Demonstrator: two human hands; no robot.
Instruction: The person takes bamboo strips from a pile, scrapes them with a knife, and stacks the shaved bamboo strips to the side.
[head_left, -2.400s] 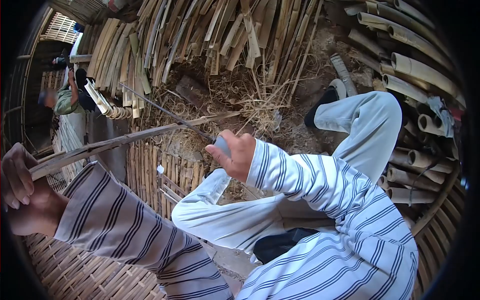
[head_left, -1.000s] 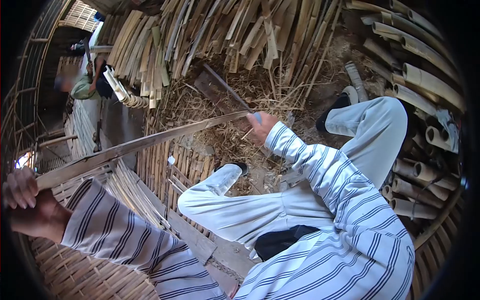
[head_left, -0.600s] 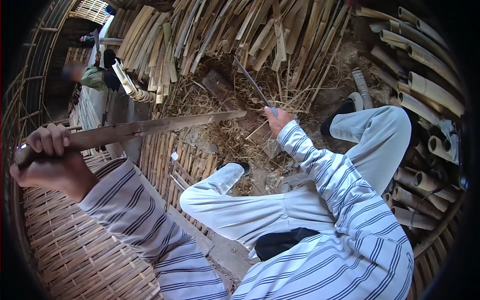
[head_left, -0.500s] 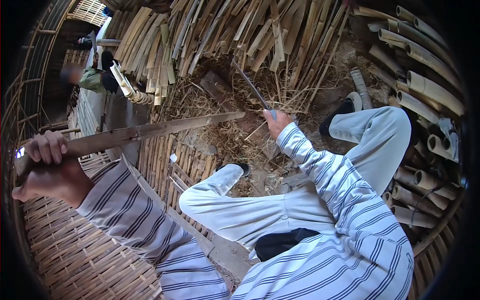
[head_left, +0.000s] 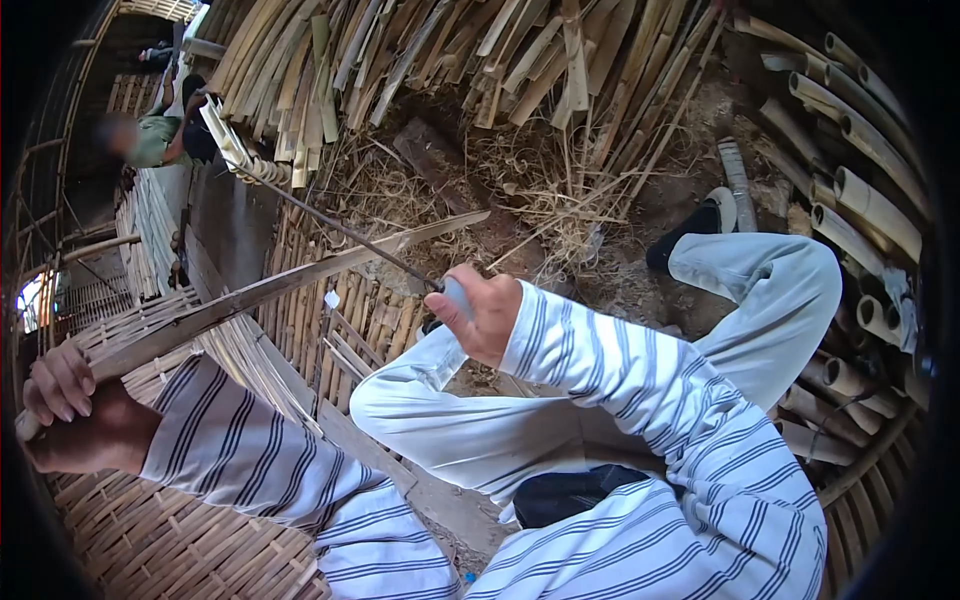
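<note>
My left hand (head_left: 75, 410) is closed round the near end of a long, flat bamboo strip (head_left: 250, 297), which slants up and away to the right. Gripped in my right hand (head_left: 488, 315) is a long knife (head_left: 345, 232); its grey handle shows by the thumb. The thin dark blade points up and to the left, passing across the strip in this view. Whether blade and strip touch, I cannot tell. Beyond the strip's far end lie a brown wooden block (head_left: 430, 150) and a litter of pale shavings (head_left: 525, 165).
Split bamboo slats (head_left: 400, 50) are piled at the back. Bamboo tubes (head_left: 870, 200) are stacked on the right. Woven bamboo matting (head_left: 180, 530) spreads at lower left. Another person (head_left: 155, 140) sits at upper left near a bundle of strips (head_left: 235, 145). My bent legs (head_left: 760, 290) frame the work area.
My right hand has swung the knife left and nearer to me, so the blade now crosses the strip. My left hand, with the strip's near end, has dropped lower.
</note>
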